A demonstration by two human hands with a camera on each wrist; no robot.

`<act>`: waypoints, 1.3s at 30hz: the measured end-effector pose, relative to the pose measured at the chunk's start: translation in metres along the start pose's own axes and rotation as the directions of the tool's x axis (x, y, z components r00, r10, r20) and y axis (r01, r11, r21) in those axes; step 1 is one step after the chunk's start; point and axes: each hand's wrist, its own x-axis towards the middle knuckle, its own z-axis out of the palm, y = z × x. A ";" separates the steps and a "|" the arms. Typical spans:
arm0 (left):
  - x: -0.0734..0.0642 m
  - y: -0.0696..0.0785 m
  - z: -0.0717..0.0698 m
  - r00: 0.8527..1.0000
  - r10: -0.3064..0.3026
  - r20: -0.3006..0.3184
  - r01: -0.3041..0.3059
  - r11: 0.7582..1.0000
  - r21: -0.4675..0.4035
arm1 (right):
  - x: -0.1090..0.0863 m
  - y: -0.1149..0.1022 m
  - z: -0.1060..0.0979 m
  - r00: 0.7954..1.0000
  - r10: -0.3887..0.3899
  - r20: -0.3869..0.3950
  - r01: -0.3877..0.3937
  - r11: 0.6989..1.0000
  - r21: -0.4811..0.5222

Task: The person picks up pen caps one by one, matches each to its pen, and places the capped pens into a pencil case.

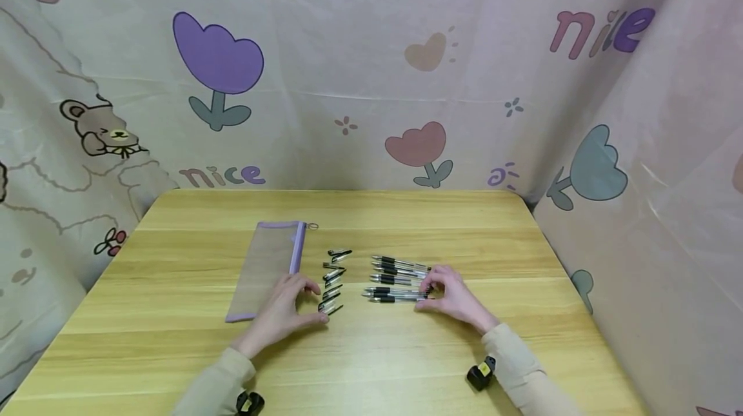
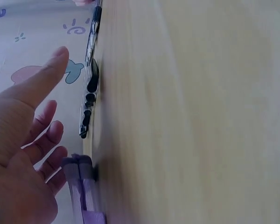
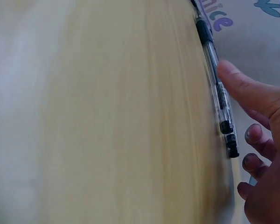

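Observation:
In the head view several pens (image 1: pixel 400 278) with black grips lie side by side, tips to the left. My right hand (image 1: pixel 449 297) is at their back ends, thumb and fingers spread apart around the nearer ones. The right wrist view shows the thumb beside a clear pen barrel (image 3: pixel 214 70); whether it touches is unclear. To the left of the pens, several loose clear-and-black pen caps (image 1: pixel 332 277) form an uneven column. My left hand (image 1: pixel 281 313) is beside the nearer caps, thumb and fingers apart, with nothing gripped. In the left wrist view the caps (image 2: pixel 88 100) stand beyond its thumb.
A flat mesh zip pouch (image 1: pixel 264 261) with purple edging lies left of the caps, partly under my left hand. All of it is on a wood-grain table (image 1: pixel 371 364). A printed curtain (image 1: pixel 325 68) hangs behind and along the sides.

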 end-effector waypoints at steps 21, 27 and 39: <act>0.002 0.010 0.011 0.999 -0.034 0.026 0.034 0.999 0.014 | -0.002 -0.002 0.014 0.995 -0.019 -0.095 0.023 0.999 0.042; 0.003 0.011 0.013 0.998 -0.049 0.038 0.048 0.998 0.032 | -0.002 -0.002 0.016 0.993 -0.040 -0.111 0.044 0.998 0.036; 0.005 0.012 0.016 0.999 -0.039 0.025 0.037 0.998 0.052 | -0.002 -0.001 0.019 0.989 -0.072 -0.131 0.078 0.996 0.036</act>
